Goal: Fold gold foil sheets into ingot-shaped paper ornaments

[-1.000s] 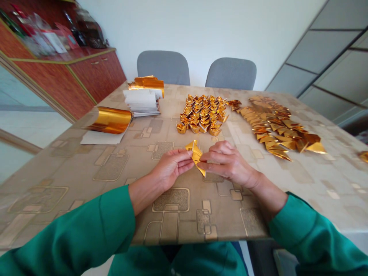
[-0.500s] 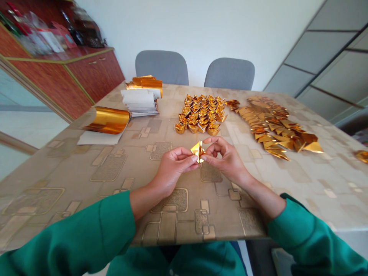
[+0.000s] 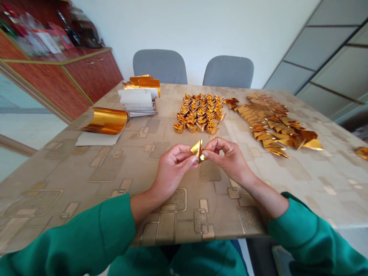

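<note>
Both grips are closed on one small gold foil piece, which is pinched between the fingertips of the left hand and the right hand, just above the desk. The piece stands with its point up, its long axis near upright and tilted slightly, and the hands sit about equally near on either side (which fingers bear the most force cannot be told).

Farther out, straight ahead, lies one tight block of folded gold ingots, dozens of them, too many to count exactly. To its right runs one long band of gold foil triangles, also dozens, and one more gold piece sits apart at the right edge of the view. To the left are one curled gold sheet on white paper and one stack of white-backed sheets topped by curled gold sheets. Two grey chairs stand beyond the desk.
</note>
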Demonstrator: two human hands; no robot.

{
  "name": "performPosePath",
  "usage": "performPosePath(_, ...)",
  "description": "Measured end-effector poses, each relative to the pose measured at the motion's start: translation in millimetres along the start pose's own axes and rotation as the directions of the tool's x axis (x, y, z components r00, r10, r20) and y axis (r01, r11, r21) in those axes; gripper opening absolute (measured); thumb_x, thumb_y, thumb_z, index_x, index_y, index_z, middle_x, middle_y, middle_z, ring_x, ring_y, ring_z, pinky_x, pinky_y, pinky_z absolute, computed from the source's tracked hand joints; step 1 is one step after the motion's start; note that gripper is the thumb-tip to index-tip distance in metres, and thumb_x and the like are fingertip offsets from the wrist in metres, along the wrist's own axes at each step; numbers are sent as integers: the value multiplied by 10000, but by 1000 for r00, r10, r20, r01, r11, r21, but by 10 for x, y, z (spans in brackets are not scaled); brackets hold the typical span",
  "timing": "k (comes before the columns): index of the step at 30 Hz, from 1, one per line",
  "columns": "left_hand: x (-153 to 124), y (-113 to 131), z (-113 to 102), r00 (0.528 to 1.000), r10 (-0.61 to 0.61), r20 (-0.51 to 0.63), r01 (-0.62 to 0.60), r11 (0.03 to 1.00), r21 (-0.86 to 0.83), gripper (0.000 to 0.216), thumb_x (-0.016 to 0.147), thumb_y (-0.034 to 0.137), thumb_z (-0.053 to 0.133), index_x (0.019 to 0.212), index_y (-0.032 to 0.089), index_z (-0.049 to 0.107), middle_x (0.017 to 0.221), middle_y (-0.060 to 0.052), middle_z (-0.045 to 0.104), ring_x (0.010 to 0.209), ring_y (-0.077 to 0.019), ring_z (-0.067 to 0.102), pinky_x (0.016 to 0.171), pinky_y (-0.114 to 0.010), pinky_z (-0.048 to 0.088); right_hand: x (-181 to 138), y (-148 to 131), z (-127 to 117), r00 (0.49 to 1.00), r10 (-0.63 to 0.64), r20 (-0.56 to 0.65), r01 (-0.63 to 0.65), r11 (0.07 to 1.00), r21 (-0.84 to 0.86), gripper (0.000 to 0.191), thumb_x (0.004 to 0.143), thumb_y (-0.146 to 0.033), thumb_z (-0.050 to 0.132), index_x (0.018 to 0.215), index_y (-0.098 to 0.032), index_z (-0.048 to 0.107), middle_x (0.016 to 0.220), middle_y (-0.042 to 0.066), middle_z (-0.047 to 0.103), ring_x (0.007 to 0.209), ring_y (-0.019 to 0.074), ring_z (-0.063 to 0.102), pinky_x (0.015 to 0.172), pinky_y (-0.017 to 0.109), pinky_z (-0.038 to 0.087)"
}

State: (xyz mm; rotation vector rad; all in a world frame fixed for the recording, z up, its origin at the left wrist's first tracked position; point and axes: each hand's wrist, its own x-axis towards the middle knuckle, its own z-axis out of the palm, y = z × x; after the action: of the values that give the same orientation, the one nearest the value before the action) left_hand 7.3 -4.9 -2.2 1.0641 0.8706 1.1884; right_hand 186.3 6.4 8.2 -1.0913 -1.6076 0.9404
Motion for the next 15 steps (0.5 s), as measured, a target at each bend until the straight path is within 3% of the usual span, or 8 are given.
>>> performPosePath(9, -29, -66, 28, 998, 61, 12, -61, 998, 22, 189, 748, 260, 784, 824, 150, 650, 771, -2, 748, 705, -122, 708, 640, -218, 598, -19, 5, 54, 998, -50, -28, 47, 993, -108, 111, 785, -213, 714, 693, -190, 657, 655, -20, 648, 603, 109, 490, 594, 274, 361)
performPosePath(15, -28, -48, 32, 1000, -9, -9, 9, 1000, 8, 234, 723, 285, 804, 809, 144, 638, 762, -14, 746, 701, -136, 709, 652, -244, 604, -34, -5, 69, 991, -119, -68, 108, 983, -149, 107, 789, -213, 721, 697, -199, 667, 660, -20, 658, 631, 121, 512, 629, 284, 375)
